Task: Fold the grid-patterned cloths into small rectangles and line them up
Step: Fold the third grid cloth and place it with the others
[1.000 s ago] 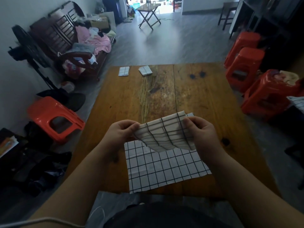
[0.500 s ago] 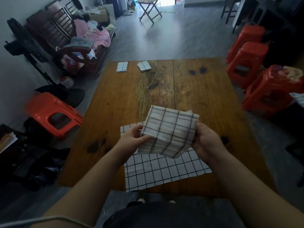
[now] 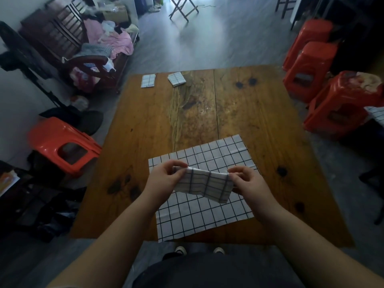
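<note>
I hold a partly folded white cloth with a dark grid [image 3: 204,183] in the air above the near part of the wooden table [image 3: 259,125]. My left hand [image 3: 164,179] pinches its left end and my right hand [image 3: 247,181] pinches its right end. Under it a second grid cloth [image 3: 207,217] lies spread flat on the table, near the front edge. Two small folded grid rectangles lie side by side at the table's far left edge: one [image 3: 148,80] straight, the other [image 3: 176,79] turned at an angle.
Red plastic stools stand right of the table [image 3: 311,69] and one to its left [image 3: 60,142]. Another grid cloth [image 3: 377,114] shows at the right edge. A wooden bench with clothes [image 3: 93,42] is at the back left. My shoes [image 3: 180,249] peek out below the table.
The held cloth has gone from a wide, upright piece to a narrow band folded down. Both hands have lowered with it toward the flat cloth.
</note>
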{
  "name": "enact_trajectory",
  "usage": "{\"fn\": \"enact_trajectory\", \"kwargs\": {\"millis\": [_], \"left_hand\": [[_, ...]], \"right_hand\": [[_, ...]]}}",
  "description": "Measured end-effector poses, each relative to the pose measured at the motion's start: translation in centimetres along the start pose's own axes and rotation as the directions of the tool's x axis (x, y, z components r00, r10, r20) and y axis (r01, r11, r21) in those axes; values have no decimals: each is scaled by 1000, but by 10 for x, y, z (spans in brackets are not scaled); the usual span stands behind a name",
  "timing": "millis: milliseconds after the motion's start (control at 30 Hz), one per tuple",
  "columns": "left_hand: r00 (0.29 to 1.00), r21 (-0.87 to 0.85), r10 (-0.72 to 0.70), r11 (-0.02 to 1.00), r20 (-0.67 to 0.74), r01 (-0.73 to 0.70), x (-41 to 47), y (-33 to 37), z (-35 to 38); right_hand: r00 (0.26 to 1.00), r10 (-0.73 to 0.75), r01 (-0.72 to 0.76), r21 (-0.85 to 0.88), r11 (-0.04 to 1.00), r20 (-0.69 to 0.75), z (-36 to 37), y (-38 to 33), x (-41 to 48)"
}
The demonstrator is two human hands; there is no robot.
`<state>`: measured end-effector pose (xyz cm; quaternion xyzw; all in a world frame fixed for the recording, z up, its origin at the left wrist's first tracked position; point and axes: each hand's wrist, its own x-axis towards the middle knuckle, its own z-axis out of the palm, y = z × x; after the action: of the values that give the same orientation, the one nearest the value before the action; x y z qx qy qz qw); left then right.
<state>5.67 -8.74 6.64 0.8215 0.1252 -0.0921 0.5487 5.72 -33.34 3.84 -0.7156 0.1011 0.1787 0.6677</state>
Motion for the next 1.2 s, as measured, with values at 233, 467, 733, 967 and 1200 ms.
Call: {"fn": "enact_trajectory", "kwargs": {"millis": [233,467,733,967,1200], "left_hand": [[992,-201,-93,977,-81,75,-3,2,0],[988,-202,-100,977,-118,75,-10,-3,4],[988,-114,-71,992,-134,56,-10,-12,9],[989,215,91,975,-114,-65,-7,-18,10],[975,435,191,892,-111,-126,-5,-13,9]], "right_hand": [[979,-198,182,-219,959,-51,2,2,2],[954,-292,265,-247,932,-75,5,3,-2],[925,-373,322,-370,872,-73,-2,17,1],[882,-468,378,-503,777,-61,-6,16,-1],[850,-523,342,-695,632,-58,-11,15,4]]}}
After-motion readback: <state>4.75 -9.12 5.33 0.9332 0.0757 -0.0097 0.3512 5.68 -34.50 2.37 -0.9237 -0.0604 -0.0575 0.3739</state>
